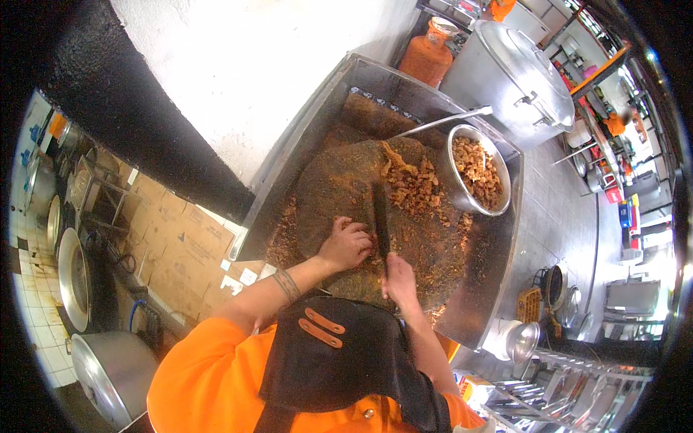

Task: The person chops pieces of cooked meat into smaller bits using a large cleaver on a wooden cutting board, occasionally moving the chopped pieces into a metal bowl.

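My right hand is closed around the handle of a long dark-bladed knife. Its blade points away from me over a large, worn, round chopping block. Just left of the blade, my left hand rests on the block with its fingers curled; whatever lies under them is hidden. Beyond the knife, to the right, a heap of chopped browned meat lies on the block. A round metal bowl full of similar pieces stands at the block's right side.
A high-walled metal trough surrounds the block, with a long metal handle leaning across its far side. Behind stand a big lidded pot and an orange gas cylinder. Large pots sit at left, flattened cardboard nearby.
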`<state>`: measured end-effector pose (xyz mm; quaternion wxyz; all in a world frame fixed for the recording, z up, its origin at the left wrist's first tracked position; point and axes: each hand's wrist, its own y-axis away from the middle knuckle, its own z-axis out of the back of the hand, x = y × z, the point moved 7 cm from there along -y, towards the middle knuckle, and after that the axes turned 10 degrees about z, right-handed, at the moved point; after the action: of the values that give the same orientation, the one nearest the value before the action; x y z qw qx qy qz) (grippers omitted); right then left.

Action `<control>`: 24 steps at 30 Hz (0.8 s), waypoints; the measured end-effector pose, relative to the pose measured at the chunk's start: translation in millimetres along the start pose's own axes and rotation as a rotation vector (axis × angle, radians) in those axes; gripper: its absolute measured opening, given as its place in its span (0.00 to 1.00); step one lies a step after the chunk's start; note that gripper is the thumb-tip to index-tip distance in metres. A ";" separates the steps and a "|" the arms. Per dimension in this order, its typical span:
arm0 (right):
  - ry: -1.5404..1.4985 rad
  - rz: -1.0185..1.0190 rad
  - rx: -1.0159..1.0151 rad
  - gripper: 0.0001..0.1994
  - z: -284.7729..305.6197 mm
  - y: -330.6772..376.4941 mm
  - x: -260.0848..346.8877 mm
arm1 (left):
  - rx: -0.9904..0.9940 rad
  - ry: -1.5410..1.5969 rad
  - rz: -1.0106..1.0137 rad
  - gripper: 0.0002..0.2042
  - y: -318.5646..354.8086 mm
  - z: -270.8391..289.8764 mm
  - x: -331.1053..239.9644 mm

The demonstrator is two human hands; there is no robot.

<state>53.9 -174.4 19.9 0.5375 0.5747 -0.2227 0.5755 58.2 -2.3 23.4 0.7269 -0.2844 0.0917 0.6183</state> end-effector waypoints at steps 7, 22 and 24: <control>0.046 0.130 -0.005 0.25 10.8 3.0 45.0 | -0.073 -0.040 0.066 0.08 -0.4 -2.0 3.9; -0.058 -0.103 0.105 0.27 13.6 -10.0 1.6 | 0.205 0.071 0.202 0.17 -13.5 35.2 26.0; -0.084 -0.046 0.078 0.26 12.0 -10.1 2.4 | 0.235 0.089 0.178 0.17 -2.1 27.7 21.3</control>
<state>68.4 -180.8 21.3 0.5179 0.6238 -0.2092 0.5466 58.8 30.2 36.4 0.6926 -0.2153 0.2202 0.6523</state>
